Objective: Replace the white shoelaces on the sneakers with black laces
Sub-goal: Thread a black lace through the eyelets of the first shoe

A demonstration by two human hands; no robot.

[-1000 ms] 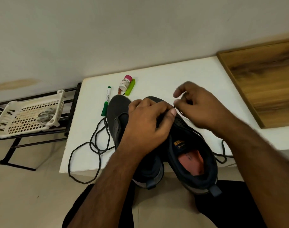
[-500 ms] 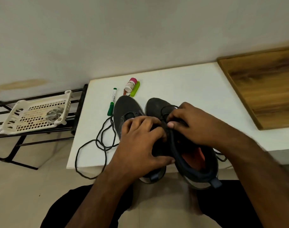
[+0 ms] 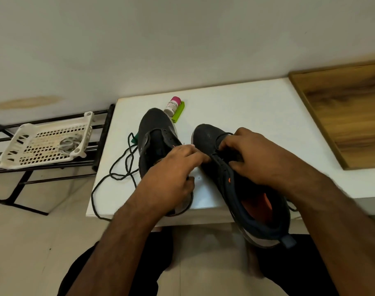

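Observation:
Two dark sneakers stand apart on the white table (image 3: 246,107), toes pointing away from me. My left hand (image 3: 171,176) lies over the collar of the left sneaker (image 3: 155,129) and grips it, its fingertips reaching to the eyelet edge of the right sneaker (image 3: 205,137). My right hand (image 3: 259,161) curls round the right sneaker's tongue and eyelet area. That sneaker's heel hangs over the table's front edge. A loose black lace (image 3: 118,167) trails from the left sneaker and over the table's left front edge. Another black lace end (image 3: 293,207) shows at the right sneaker's far side.
A pink-capped bottle (image 3: 172,104) and a lime green item (image 3: 178,112) lie behind the left sneaker; a green marker (image 3: 136,138) is mostly hidden by it. A white basket (image 3: 22,144) sits on a black rack at left. A wooden board (image 3: 348,116) lies at right.
The two sneakers, side by side and touching before, are now apart: the left one has shifted left and back over the marker, the right one right. Both hands stayed on the shoes.

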